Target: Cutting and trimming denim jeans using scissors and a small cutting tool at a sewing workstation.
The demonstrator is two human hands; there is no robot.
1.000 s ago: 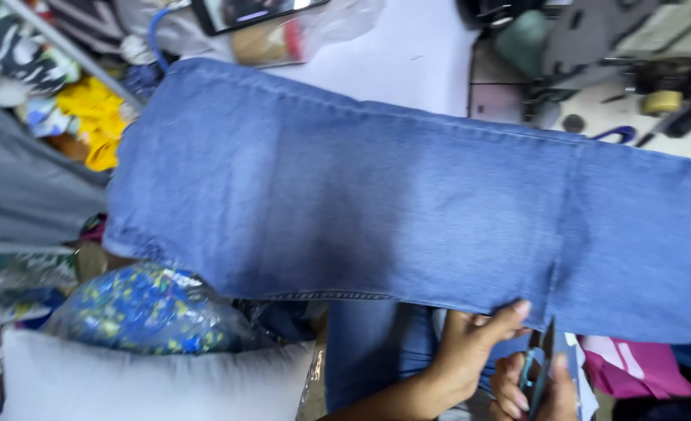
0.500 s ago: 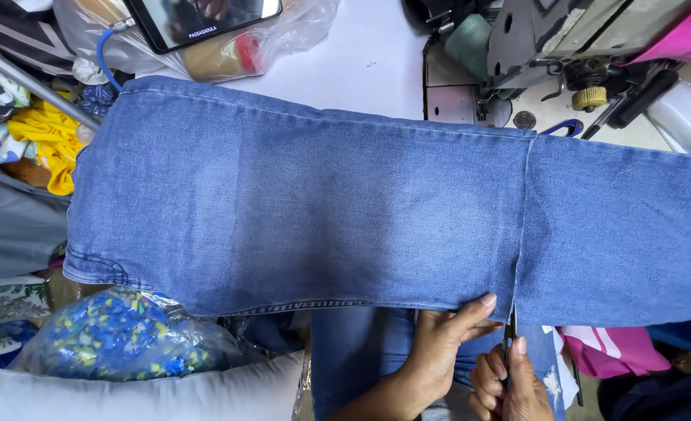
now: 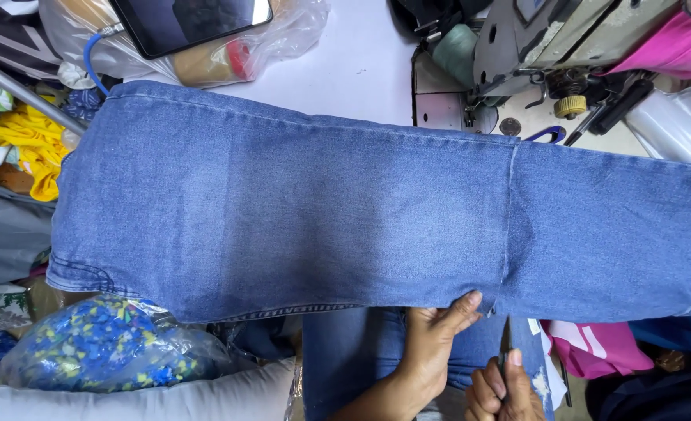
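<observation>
Over the last second the jeans leg [image 3: 345, 210] has slid toward 9 o'clock under my view, so the cross seam [image 3: 509, 226] now sits nearer the middle. My left hand [image 3: 431, 343] has closed in on the lower hem beside that seam, fingertips touching the edge. My right hand [image 3: 501, 390] has lifted the dark tool [image 3: 504, 351] closer to the hem.

The right hand [image 3: 504, 387] is cut off by the bottom edge, and the thin dark tool [image 3: 504, 357] rising between its fingers is too slim and dark to tell what it is. Beyond the left hand [image 3: 431, 343] fingertips, the jeans [image 3: 345, 218] hide most of the table and run out past the right edge. The tablet [image 3: 189, 19] is cropped at the top.
</observation>
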